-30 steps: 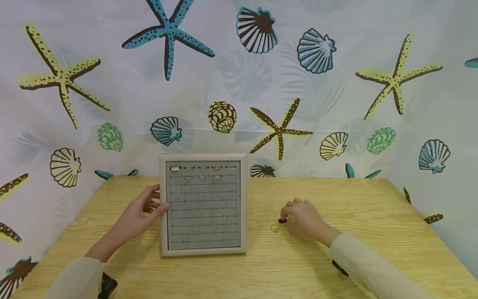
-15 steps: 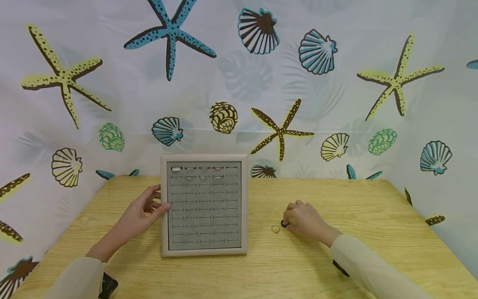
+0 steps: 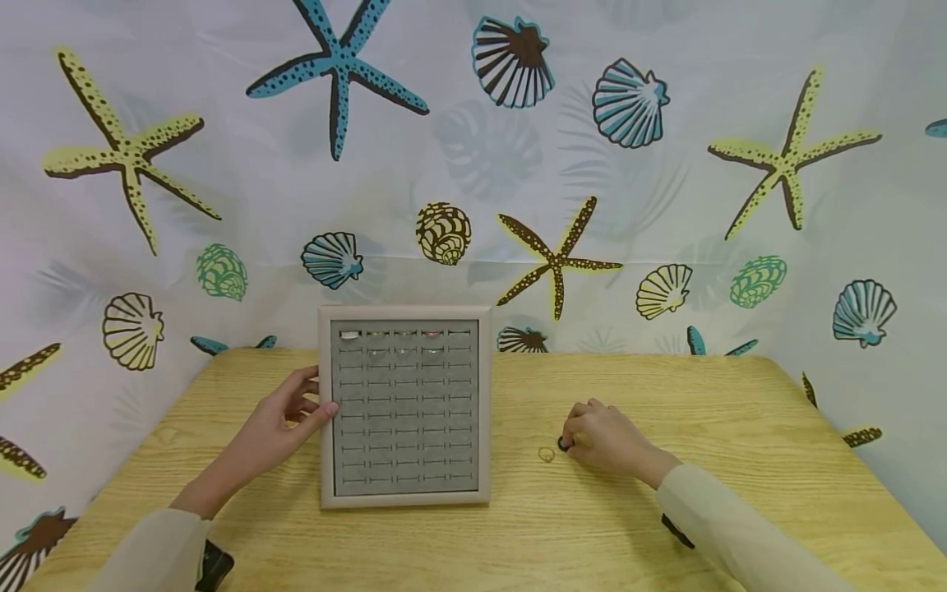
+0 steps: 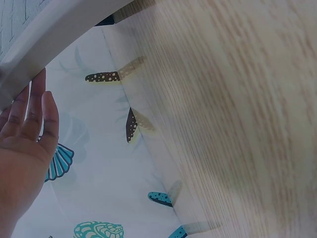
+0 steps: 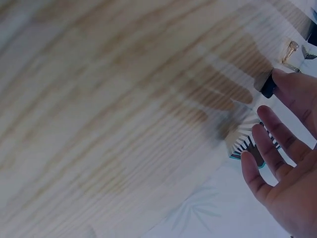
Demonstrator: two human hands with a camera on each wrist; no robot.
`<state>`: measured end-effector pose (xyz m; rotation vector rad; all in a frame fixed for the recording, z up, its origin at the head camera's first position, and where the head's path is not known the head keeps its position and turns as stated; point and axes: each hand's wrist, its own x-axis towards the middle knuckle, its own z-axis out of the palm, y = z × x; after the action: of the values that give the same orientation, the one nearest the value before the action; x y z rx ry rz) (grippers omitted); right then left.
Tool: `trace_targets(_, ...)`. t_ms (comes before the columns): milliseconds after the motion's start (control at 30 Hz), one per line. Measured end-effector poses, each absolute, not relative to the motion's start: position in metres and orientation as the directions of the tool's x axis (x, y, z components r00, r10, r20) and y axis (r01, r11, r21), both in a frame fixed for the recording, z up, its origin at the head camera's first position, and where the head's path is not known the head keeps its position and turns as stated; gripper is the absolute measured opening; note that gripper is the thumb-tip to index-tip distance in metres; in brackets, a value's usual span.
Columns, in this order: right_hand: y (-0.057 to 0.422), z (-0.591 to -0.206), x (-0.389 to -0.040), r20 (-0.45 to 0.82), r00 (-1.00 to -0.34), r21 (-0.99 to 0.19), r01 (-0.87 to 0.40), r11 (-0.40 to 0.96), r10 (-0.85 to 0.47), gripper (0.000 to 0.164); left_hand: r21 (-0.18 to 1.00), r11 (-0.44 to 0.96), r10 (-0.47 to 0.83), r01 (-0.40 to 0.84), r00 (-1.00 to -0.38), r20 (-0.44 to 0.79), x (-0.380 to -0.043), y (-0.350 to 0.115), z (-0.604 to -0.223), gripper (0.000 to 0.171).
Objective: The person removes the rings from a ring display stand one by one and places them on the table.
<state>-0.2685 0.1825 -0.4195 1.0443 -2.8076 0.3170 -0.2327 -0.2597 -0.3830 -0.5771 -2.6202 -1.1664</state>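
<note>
The right hand (image 3: pixel 605 434) pinches a dark ring (image 3: pixel 565 444) at its fingertips; in the right wrist view the other fingers spread apart, holding nothing. The left hand (image 3: pixel 275 426) grips the left edge of a ring tray (image 3: pixel 405 423), thumb over the front of the frame and fingers behind it.

Just beside the dark ring, toward the tray's right edge, a gold ring (image 3: pixel 546 460) lies on the table (image 3: pixel 533 534), touched by neither hand. These two are the only rings seen outside the tray.

As far as the slots show, seven are filled. Four pieces sit in the top row, starting with a broad white one (image 3: pixel 349 335) at the top left corner; three more sit below, in the middle of the second row. The slot at the top right corner is bare, as are both ends of the second row and every row from there to the bottom edge, so most of the tray looks unfilled.

The tray stands left of the table's middle, seemingly propped up. A shell-patterned cloth (image 3: pixel 518 148) hangs beyond the table's far edge.
</note>
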Motion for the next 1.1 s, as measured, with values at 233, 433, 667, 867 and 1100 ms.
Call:
trace_targets(233, 0.182, -0.412, -0.27, 0.225, -0.749, -0.131, -0.656, 0.743, -0.623, 0.009, 0.664, 0.611, 0.259, 0.431, -0.901, 0.347, -0.232, -0.259, -0.383, 0.051)
trace_targets(433, 0.179, -0.401, -0.273, 0.261, -0.746, -0.101, -0.652, 0.752, -0.612, 0.017, 0.658, 0.619, 0.255, 0.43, -0.902, 0.349, -0.233, -0.259, -0.383, 0.051)
trace_targets(667, 0.174, -0.382, -0.278, 0.34, -0.723, -0.081, -0.659, 0.747, -0.601, 0.02, 0.663, 0.614, 0.258, 0.429, -0.902, 0.346, -0.233, -0.259, -0.383, 0.051)
trace_targets(867, 0.165, -0.366, -0.278, 0.409, -0.692, -0.075, -0.675, 0.734, -0.595, 0.021, 0.663, 0.61, 0.26, 0.434, -0.9, 0.35, -0.231, -0.258, -0.382, 0.05)
trace_targets(1100, 0.152, -0.35, -0.278, 0.474, -0.651, -0.053, -0.693, 0.719, -0.593, 0.022, 0.663, 0.617, 0.255, 0.424, -0.905, 0.342, -0.232, -0.259, -0.382, 0.051)
